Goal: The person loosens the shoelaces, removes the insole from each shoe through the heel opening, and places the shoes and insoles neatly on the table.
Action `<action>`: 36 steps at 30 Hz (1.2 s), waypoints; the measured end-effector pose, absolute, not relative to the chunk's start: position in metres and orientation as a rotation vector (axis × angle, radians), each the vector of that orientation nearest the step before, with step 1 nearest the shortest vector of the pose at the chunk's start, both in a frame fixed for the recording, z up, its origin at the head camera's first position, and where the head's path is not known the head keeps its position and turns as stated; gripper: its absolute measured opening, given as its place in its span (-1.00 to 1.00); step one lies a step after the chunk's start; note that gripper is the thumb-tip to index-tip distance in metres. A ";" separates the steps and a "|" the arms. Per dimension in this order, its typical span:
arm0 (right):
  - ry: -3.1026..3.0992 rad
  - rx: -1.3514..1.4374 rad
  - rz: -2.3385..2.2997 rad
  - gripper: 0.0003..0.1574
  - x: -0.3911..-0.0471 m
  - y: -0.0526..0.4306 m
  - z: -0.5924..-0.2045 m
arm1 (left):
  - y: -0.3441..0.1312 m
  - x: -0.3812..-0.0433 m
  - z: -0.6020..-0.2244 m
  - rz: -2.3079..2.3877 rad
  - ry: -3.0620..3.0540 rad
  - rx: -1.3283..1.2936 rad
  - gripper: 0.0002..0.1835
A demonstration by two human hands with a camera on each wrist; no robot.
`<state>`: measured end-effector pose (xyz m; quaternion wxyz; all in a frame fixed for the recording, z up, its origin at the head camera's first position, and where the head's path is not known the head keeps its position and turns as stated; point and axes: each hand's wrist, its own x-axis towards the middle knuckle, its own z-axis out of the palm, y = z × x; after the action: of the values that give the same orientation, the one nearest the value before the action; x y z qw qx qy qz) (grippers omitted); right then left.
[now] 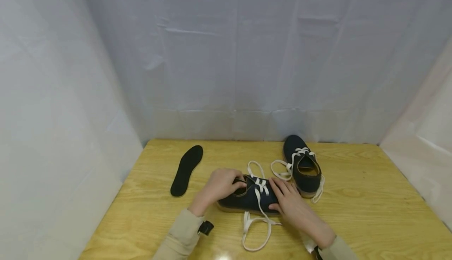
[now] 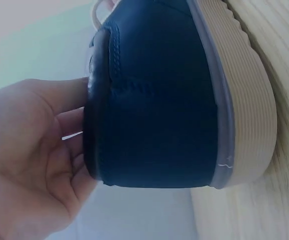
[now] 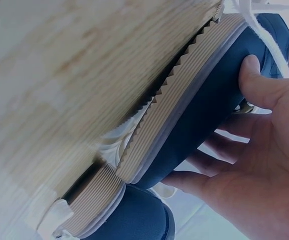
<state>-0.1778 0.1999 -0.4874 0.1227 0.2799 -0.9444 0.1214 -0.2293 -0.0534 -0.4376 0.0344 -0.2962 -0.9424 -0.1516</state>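
Observation:
A dark navy sneaker (image 1: 233,204) lies sole down on the table, its heel to the left and toe to the right. My left hand (image 1: 221,183) reaches over the heel with its fingers inside the shoe's opening; the fingertips are hidden there, and I cannot tell whether they hold something. In the left wrist view those fingers pass behind the collar, above the heel (image 2: 159,125). My right hand (image 3: 269,135) grips the toe end, thumb on the near side and fingers across the top. Loose white laces (image 1: 257,249) trail from the eyelets toward the front.
A second navy sneaker (image 1: 308,183) stands at the back right, toe away from me, close beside the held shoe's toe. One black insole (image 1: 186,171) lies flat to the left. The wooden table (image 1: 370,205) is bordered by hanging white sheets (image 1: 226,63).

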 end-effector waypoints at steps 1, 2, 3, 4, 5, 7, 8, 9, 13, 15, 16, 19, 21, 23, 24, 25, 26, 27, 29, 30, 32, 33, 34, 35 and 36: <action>-2.756 0.818 0.352 -0.08 -0.178 0.200 -0.487 | -0.055 -0.231 -0.438 -0.504 -2.892 -0.906 -0.82; -2.756 0.819 0.351 -0.08 -0.178 0.200 -0.487 | -0.056 -0.233 -0.439 -0.538 -2.887 -0.901 -0.83; -2.758 0.818 0.346 -0.08 -0.178 0.199 -0.487 | -0.057 -0.234 -0.439 -0.581 -2.887 -0.894 -0.83; -2.759 0.817 0.345 -0.08 -0.178 0.199 -0.487 | -0.057 -0.235 -0.440 -0.624 -2.888 -0.887 -0.84; -2.759 0.814 0.342 -0.08 -0.179 0.199 -0.487 | -0.058 -0.237 -0.440 -0.664 -2.889 -0.879 -0.84; -2.755 0.809 0.337 -0.08 -0.179 0.200 -0.488 | -0.058 -0.238 -0.440 -0.746 -2.887 -0.862 -0.85; -2.751 0.806 0.336 -0.08 -0.179 0.200 -0.488 | -0.058 -0.239 -0.440 -0.771 -2.885 -0.856 -0.85; -2.747 0.804 0.336 -0.08 -0.179 0.200 -0.488 | -0.058 -0.239 -0.440 -0.794 -2.881 -0.849 -0.84; -2.732 0.810 0.338 -0.08 -0.179 0.201 -0.488 | -0.056 -0.241 -0.439 -0.853 -2.829 -0.828 -0.83; -2.730 0.818 0.346 -0.08 -0.179 0.201 -0.488 | -0.056 -0.242 -0.439 -0.892 -2.808 -0.816 -0.83; -2.730 0.821 0.350 -0.08 -0.179 0.201 -0.488 | -0.056 -0.243 -0.439 -0.911 -2.798 -0.816 -0.83; -2.728 0.830 0.360 -0.08 -0.179 0.201 -0.488 | -0.057 -0.243 -0.438 -0.949 -2.794 -0.805 -0.83; -2.724 0.832 0.354 -0.08 -0.179 0.201 -0.488 | -0.057 -0.242 -0.438 -0.934 -2.797 -0.796 -0.82; -2.722 0.834 0.350 -0.08 -0.179 0.200 -0.489 | -0.057 -0.240 -0.438 -0.893 -2.800 -0.790 -0.82; -2.723 0.832 0.347 -0.08 -0.179 0.200 -0.488 | -0.057 -0.239 -0.437 -0.862 -2.800 -0.793 -0.83; -2.725 0.831 0.345 -0.08 -0.179 0.200 -0.488 | -0.057 -0.238 -0.437 -0.829 -2.801 -0.795 -0.83; -2.726 0.830 0.345 -0.08 -0.179 0.200 -0.488 | -0.057 -0.236 -0.436 -0.801 -2.801 -0.799 -0.83; -2.729 0.827 0.349 -0.08 -0.179 0.200 -0.488 | -0.057 -0.235 -0.435 -0.786 -2.800 -0.805 -0.83; -2.731 0.823 0.347 -0.08 -0.179 0.200 -0.488 | -0.057 -0.234 -0.433 -0.781 -2.793 -0.818 -0.83; -2.732 0.821 0.346 -0.08 -0.178 0.200 -0.488 | -0.057 -0.233 -0.433 -0.787 -2.790 -0.817 -0.84; -2.729 0.821 0.345 -0.08 -0.178 0.200 -0.488 | -0.057 -0.233 -0.432 -0.828 -2.790 -0.801 -0.84; -2.727 0.822 0.344 -0.08 -0.178 0.200 -0.488 | -0.058 -0.234 -0.432 -0.861 -2.787 -0.789 -0.84; -2.724 0.823 0.344 -0.08 -0.178 0.200 -0.488 | -0.058 -0.234 -0.433 -0.886 -2.785 -0.775 -0.84; -2.722 0.825 0.345 -0.08 -0.178 0.200 -0.488 | -0.059 -0.235 -0.434 -0.910 -2.788 -0.753 -0.84; -2.721 0.827 0.346 -0.08 -0.178 0.200 -0.488 | -0.060 -0.236 -0.435 -0.927 -2.793 -0.732 -0.83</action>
<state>-0.1781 0.1997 -0.4882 0.1379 0.2859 -0.9407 0.1196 -0.2363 -0.0597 -0.4346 0.0548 -0.2409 -0.9197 -0.3053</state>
